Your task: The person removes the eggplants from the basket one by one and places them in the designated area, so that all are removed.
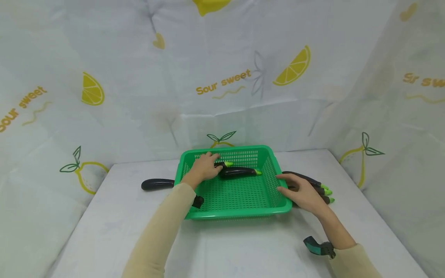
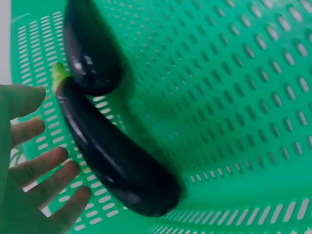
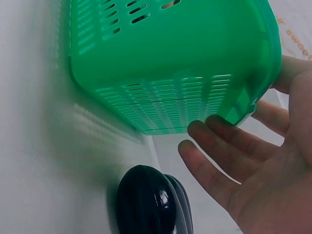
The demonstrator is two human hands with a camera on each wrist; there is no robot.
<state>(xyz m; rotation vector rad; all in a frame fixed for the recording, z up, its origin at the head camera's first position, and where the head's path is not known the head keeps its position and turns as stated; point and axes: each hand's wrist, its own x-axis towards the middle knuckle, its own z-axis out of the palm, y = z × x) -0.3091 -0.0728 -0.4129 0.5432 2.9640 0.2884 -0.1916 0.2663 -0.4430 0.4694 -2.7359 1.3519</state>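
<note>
While the left hand (image 1: 205,166) reaches over the left part of the green perforated plastic basket (image 1: 240,213), its fingers are spread wide, holding nothing. Basket is rectangular, sits on the white cloth-covered tabletop (image 1: 229,251) toward its back edge, roughly mid-width.

Two glossy dark-purple eggplants with green stem ends are inside, end to end along the back wall. The left one (image 2: 114,151) is mostly under the left hand in the head view; left wrist view shows the fingers just beside it, with its stem end against the blunt end of the right one (image 1: 238,172). Right one's stem points to the basket's right wall.

Right hand (image 1: 301,193) is at the basket's right rim: thumb and one finger over it, other fingers loose and slightly apart outside the wall. Looks like a light rest, though firmness is hard to judge from these angles.

One loose dark eggplant (image 1: 157,184) lies left of the basket, stem end out of sight. Three more dark eggplants (image 1: 303,177) lie bunched right of the basket, green ends toward the tabletop's right edge.

White lemon-print cloth (image 1: 139,116) hangs behind. Both sleeves (image 1: 153,231) are beige.
</note>
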